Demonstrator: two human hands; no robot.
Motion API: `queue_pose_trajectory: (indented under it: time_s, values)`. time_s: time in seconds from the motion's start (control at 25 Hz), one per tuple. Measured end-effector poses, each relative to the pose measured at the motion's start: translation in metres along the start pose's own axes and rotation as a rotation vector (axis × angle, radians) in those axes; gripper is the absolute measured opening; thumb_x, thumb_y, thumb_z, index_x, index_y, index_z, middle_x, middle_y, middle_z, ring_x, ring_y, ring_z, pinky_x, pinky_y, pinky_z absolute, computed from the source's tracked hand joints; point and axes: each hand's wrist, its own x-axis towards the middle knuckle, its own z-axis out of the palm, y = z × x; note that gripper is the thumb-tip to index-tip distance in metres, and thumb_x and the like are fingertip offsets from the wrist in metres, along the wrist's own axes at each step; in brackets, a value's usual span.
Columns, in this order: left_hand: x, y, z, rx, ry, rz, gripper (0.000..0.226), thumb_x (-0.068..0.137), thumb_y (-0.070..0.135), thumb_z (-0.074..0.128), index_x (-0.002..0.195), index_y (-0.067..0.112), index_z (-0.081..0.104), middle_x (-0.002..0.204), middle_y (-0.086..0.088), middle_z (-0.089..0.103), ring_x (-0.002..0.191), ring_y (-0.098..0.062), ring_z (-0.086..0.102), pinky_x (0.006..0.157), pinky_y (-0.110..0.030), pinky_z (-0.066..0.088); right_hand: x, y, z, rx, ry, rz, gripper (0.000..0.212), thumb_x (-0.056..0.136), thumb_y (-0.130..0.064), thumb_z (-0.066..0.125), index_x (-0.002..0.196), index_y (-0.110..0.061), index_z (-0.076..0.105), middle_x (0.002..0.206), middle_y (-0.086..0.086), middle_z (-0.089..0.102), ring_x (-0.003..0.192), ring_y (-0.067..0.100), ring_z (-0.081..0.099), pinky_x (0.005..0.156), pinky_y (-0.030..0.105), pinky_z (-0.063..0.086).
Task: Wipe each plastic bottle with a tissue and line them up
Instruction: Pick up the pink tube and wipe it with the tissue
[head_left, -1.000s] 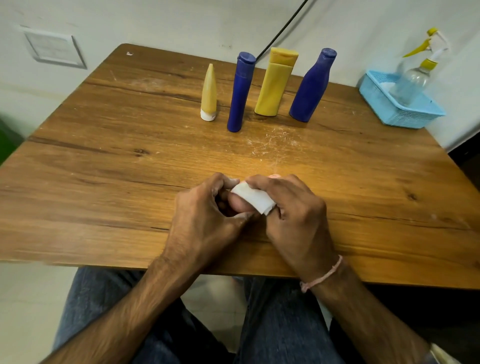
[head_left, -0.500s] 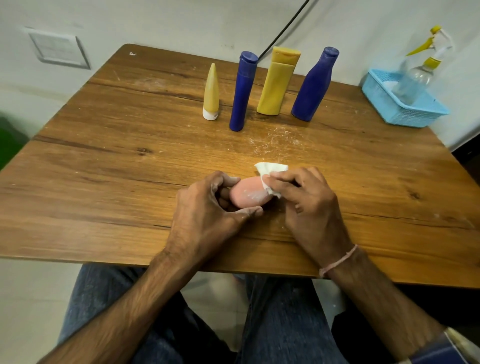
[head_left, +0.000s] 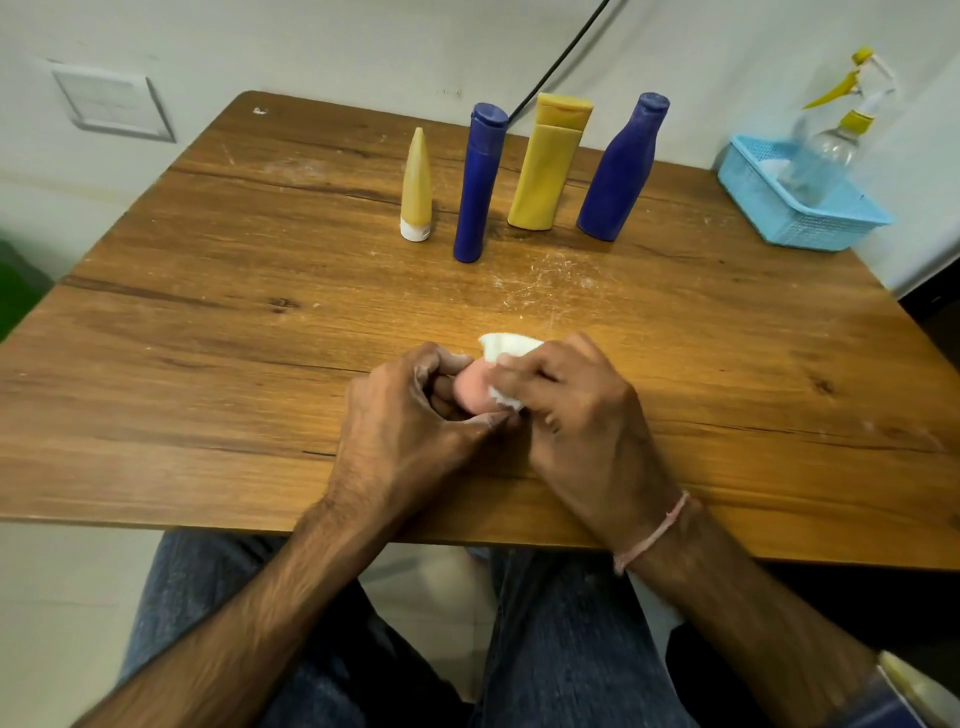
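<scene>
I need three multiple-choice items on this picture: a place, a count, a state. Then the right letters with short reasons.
1. Where is the clear spray bottle with yellow trigger? A in the light blue plastic basket; B on the floor; C in the row.
2. How many bottles stand in the row on the wooden table? A two; B four; C six.
3. The right hand holds: A nothing; B a white tissue; C a cap.
1 A: stands inside. 2 B: yellow cone tube, flat yellow bottle, tall blue bottle, curved blue bottle. 3 B: it pinches the tissue against the pink bottle in the left hand.
</scene>
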Motion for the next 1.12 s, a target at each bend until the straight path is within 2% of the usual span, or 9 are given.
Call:
queue_pose_trajectory:
  time_s: [0.12, 0.32, 0.52, 0.64, 0.72, 0.84, 0.92, 1.04, 1.12]
  values:
    - [0.001, -0.003, -0.001, 0.07, -0.01, 0.015, 0.018, 0.071, 0.025, 0.083, 0.084, 0.021, 0.071, 0.066, 0.007, 0.069, 0.061, -0.008, 0.065, 0.057, -0.028, 0.055, -0.012, -0.013, 0.001, 0.095, -0.065, -0.186, 0.033, 0.084, 0.008, 0.057, 0.109, -0.004, 0.074, 0.101, 0.01, 0.069, 0.092, 0.025, 0.056, 0.082, 0.033, 0.05]
    - [0.001, 0.001, 0.002, -0.03, -0.002, -0.035, 0.045, 0.059, 0.044, 0.094, 0.096, 0.026, 0.076, 0.071, 0.015, 0.074, 0.062, 0.005, 0.067, 0.063, -0.023, 0.057, -0.004, 0.027, -0.014, -0.06, 0.032, 0.09, 0.04, 0.076, 0.02, 0.064, 0.106, -0.004, 0.074, 0.089, 0.011, 0.069, 0.086, 0.027, 0.059, 0.07, 0.042, 0.054]
    - [0.001, -0.001, 0.0, -0.029, -0.001, -0.027, 0.034, 0.064, 0.04, 0.087, 0.092, 0.025, 0.075, 0.069, 0.013, 0.074, 0.062, 0.004, 0.067, 0.062, -0.025, 0.058, -0.022, -0.003, -0.001, 0.052, 0.008, -0.123, 0.039, 0.081, 0.014, 0.059, 0.113, -0.004, 0.072, 0.096, 0.01, 0.067, 0.091, 0.025, 0.058, 0.081, 0.031, 0.052]
    - [0.001, 0.002, 0.001, -0.036, 0.004, -0.049, 0.04, 0.059, 0.045, 0.092, 0.092, 0.028, 0.075, 0.067, 0.016, 0.072, 0.061, 0.007, 0.066, 0.057, -0.012, 0.051, -0.011, 0.031, -0.01, -0.044, 0.044, 0.063, 0.042, 0.074, 0.022, 0.063, 0.106, -0.003, 0.074, 0.089, 0.011, 0.069, 0.085, 0.026, 0.059, 0.073, 0.038, 0.055]
    - [0.001, 0.002, 0.001, -0.036, 0.004, -0.053, 0.043, 0.058, 0.047, 0.092, 0.093, 0.028, 0.075, 0.067, 0.016, 0.072, 0.061, 0.007, 0.066, 0.057, -0.013, 0.051, -0.01, 0.03, -0.008, -0.061, 0.078, 0.135, 0.041, 0.075, 0.021, 0.064, 0.106, -0.003, 0.075, 0.089, 0.01, 0.069, 0.086, 0.025, 0.059, 0.074, 0.038, 0.056]
    - [0.0, 0.002, 0.001, -0.033, -0.019, -0.042, 0.037, 0.062, 0.04, 0.089, 0.093, 0.026, 0.075, 0.069, 0.013, 0.074, 0.062, 0.004, 0.067, 0.061, -0.025, 0.058, -0.025, 0.0, 0.008, 0.031, 0.078, -0.034, 0.036, 0.081, 0.015, 0.061, 0.109, -0.004, 0.073, 0.096, 0.009, 0.068, 0.093, 0.022, 0.057, 0.087, 0.028, 0.051]
    - [0.0, 0.002, 0.001, -0.034, -0.019, -0.043, 0.034, 0.062, 0.038, 0.09, 0.09, 0.028, 0.074, 0.067, 0.014, 0.073, 0.06, 0.006, 0.066, 0.059, -0.021, 0.056, -0.025, 0.008, 0.004, 0.055, 0.066, -0.099, 0.036, 0.082, 0.015, 0.06, 0.109, -0.004, 0.074, 0.095, 0.01, 0.068, 0.09, 0.024, 0.058, 0.087, 0.029, 0.052]
    - [0.001, 0.003, 0.002, -0.037, -0.014, -0.07, 0.041, 0.058, 0.047, 0.092, 0.091, 0.029, 0.074, 0.068, 0.016, 0.073, 0.061, 0.008, 0.065, 0.055, -0.011, 0.048, -0.01, 0.042, -0.006, -0.046, 0.114, 0.112, 0.041, 0.077, 0.021, 0.061, 0.107, -0.003, 0.074, 0.089, 0.012, 0.07, 0.084, 0.028, 0.061, 0.073, 0.041, 0.056]
    - [0.002, 0.003, 0.002, -0.041, -0.011, -0.072, 0.043, 0.058, 0.047, 0.092, 0.092, 0.027, 0.075, 0.069, 0.015, 0.073, 0.062, 0.006, 0.066, 0.054, -0.012, 0.049, -0.01, 0.036, -0.002, -0.041, 0.148, 0.152, 0.039, 0.077, 0.018, 0.061, 0.107, -0.003, 0.074, 0.089, 0.011, 0.07, 0.086, 0.026, 0.061, 0.075, 0.039, 0.056]
